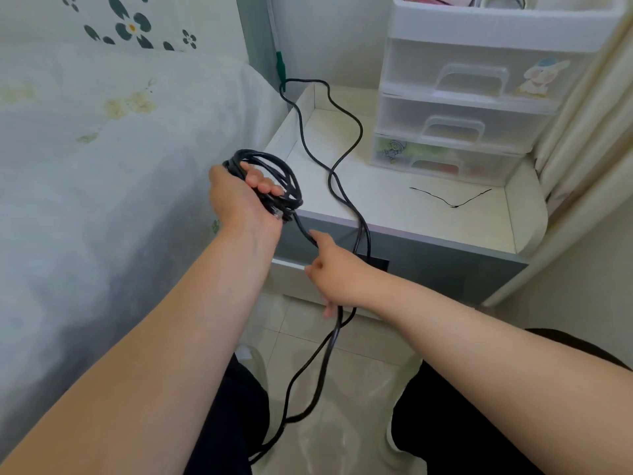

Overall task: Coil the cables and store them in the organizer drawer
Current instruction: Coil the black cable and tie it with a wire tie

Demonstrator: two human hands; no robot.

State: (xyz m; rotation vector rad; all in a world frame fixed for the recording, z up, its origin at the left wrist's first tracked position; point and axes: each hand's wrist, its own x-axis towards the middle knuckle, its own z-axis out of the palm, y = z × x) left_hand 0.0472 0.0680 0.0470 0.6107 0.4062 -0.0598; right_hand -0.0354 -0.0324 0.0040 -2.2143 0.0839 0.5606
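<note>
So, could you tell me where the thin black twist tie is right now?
In the head view it lies right of centre on the white nightstand top: the thin black twist tie sits just before the drawer organizer.

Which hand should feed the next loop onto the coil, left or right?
Right. The right hand already pinches the loose black cable just below the coil, while the left hand is full, gripping the coil, so it likely just holds.

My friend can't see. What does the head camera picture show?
A person's left hand holds a coil of black cable, while the right hand pinches the loose cable trailing to the floor. Behind, a clear drawer organizer sits on a white nightstand.
</note>
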